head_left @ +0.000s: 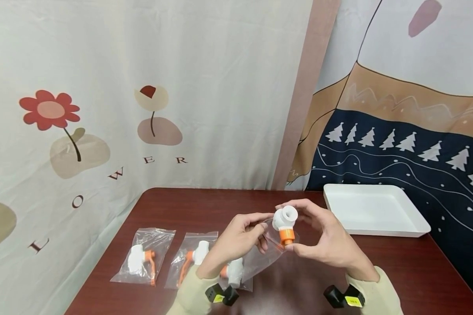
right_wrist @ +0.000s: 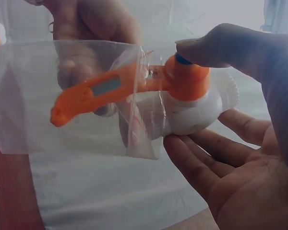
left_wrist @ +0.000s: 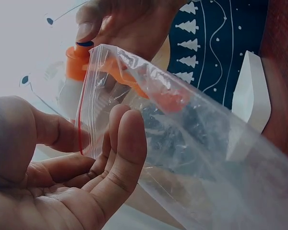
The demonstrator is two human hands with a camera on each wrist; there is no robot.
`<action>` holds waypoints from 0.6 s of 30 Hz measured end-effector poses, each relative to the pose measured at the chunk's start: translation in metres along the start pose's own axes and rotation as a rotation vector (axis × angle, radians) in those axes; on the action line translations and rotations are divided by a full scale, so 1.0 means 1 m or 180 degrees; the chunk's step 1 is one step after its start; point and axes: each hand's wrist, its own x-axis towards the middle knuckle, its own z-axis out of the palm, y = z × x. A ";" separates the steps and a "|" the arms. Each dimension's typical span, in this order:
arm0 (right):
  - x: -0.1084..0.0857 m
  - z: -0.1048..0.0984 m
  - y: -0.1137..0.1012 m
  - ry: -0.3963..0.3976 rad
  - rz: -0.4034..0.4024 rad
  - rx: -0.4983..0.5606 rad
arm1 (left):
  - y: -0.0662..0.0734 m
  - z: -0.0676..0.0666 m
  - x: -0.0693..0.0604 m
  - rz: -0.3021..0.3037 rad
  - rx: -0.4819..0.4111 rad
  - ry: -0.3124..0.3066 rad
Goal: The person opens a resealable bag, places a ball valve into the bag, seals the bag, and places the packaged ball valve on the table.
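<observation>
A white plastic ball valve (head_left: 282, 218) with an orange handle is pinched between the thumb and fingers of my right hand (head_left: 328, 238). Its thumb presses the blue-tipped top of the orange stem in the right wrist view. The orange handle (right_wrist: 86, 98) lies inside a clear zip bag (right_wrist: 33, 120), while most of the white body (right_wrist: 197, 112) is outside the bag's mouth. My left hand (head_left: 236, 238) pinches the bag's edge near its red zip line (left_wrist: 80, 120). The rest of the bag hangs below, above the table.
Several bagged valves are on the dark red table (head_left: 181, 203): a left one (head_left: 135, 259), a middle one (head_left: 200, 252), and another (head_left: 234, 272) partly behind the left forearm. A white tray (head_left: 378, 232) sits at the back right. Printed curtains (head_left: 228, 87) hang behind the table.
</observation>
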 end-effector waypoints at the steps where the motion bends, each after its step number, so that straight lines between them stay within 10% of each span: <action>1: 0.000 0.000 0.000 -0.0020 -0.0024 -0.0013 | 0.000 0.000 0.000 0.0007 0.0003 0.0001; 8: 0.001 0.000 0.002 -0.0226 -0.0408 -0.0150 | 0.000 0.001 0.000 0.0048 -0.0020 -0.0022; 18: 0.000 0.001 0.003 -0.0251 -0.0149 -0.0321 | 0.000 0.003 -0.002 0.0106 -0.0002 0.0022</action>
